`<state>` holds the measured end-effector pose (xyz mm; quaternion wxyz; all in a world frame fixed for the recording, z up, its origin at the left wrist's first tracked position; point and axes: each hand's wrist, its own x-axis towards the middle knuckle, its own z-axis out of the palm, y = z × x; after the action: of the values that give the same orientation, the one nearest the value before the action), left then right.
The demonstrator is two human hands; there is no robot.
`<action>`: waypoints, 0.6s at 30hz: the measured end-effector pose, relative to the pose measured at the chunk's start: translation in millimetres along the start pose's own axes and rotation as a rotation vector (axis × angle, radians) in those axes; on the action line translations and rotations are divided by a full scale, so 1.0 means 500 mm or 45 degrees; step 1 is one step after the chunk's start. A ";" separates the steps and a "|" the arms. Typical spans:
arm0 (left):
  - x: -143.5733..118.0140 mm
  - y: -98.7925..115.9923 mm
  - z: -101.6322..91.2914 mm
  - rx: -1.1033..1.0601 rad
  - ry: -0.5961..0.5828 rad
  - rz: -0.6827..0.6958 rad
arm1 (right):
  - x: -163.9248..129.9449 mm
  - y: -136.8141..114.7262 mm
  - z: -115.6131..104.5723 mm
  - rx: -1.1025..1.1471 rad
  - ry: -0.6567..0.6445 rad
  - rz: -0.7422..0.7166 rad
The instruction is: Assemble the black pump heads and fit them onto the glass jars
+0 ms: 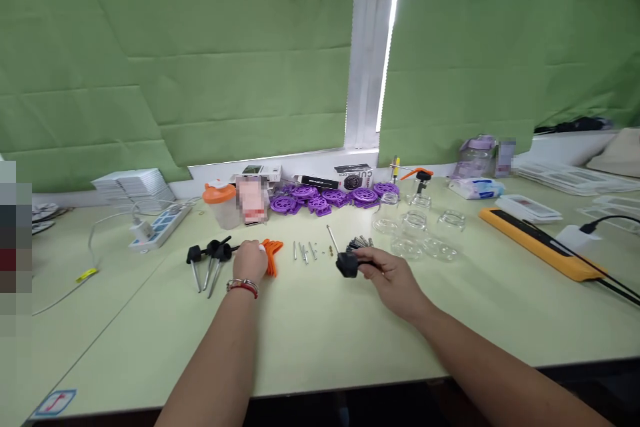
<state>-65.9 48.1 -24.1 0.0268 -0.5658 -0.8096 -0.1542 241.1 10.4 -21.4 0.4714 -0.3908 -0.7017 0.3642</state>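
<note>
Right fingers (371, 254) gripping black part (347, 265), left fingers (256, 249) by orange pieces (272, 256), grip unclear

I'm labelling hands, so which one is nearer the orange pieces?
Left. The left hand is at the left edge of the orange pieces; the right hand is farther, to their right, holding a black part.

I count one black-headed rod (347, 265) in my right hand (395, 280), at least two others (223, 252) leftward, and at least six purple pieces (365, 196). The overlapping orange parts (271, 255) I can't tally
</note>
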 end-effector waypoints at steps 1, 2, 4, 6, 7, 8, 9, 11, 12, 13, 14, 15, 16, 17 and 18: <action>-0.002 0.001 0.000 -0.003 0.003 0.001 | 0.006 -0.005 0.020 0.003 -0.049 -0.010; -0.003 0.000 0.000 -0.010 0.008 0.003 | 0.013 -0.009 0.038 0.003 -0.090 -0.019; -0.005 -0.001 -0.004 -0.033 0.028 0.014 | 0.026 -0.017 0.068 -0.005 -0.149 -0.032; -0.010 0.000 -0.013 -0.058 0.069 0.037 | 0.040 -0.022 0.096 -0.014 -0.176 -0.024; -0.014 0.002 -0.020 -0.104 0.116 0.066 | 0.048 -0.024 0.110 -0.013 -0.175 -0.012; -0.020 0.006 -0.027 -0.185 0.170 0.103 | 0.055 -0.025 0.124 -0.007 -0.162 0.003; -0.027 0.011 -0.035 -0.320 0.218 0.144 | 0.062 -0.025 0.139 0.001 -0.144 0.016; -0.044 0.025 -0.051 -0.711 0.177 0.198 | 0.074 -0.027 0.169 0.033 -0.098 0.034; -0.052 0.032 -0.058 -0.923 0.048 0.198 | 0.078 -0.027 0.184 0.056 -0.081 0.034; -0.060 0.038 -0.065 -1.100 -0.126 0.213 | 0.082 -0.027 0.198 0.084 -0.073 0.028; -0.067 0.043 -0.072 -1.233 -0.275 0.231 | 0.084 -0.028 0.210 0.116 -0.079 0.016; -0.073 0.046 -0.079 -1.331 -0.384 0.250 | 0.086 -0.028 0.220 0.148 -0.093 -0.002; -0.077 0.046 -0.087 -1.395 -0.455 0.267 | 0.087 -0.029 0.227 0.177 -0.112 -0.023; -0.080 0.045 -0.095 -1.428 -0.492 0.277 | 0.088 -0.030 0.232 0.199 -0.129 -0.041; -0.083 0.043 -0.104 -1.436 -0.520 0.285 | 0.088 -0.032 0.236 0.210 -0.138 -0.054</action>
<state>-38.1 2.7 20.8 -0.4167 -0.5927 -0.5275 -0.4436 115.3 26.1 -24.8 0.4709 -0.3156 -0.7020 0.4311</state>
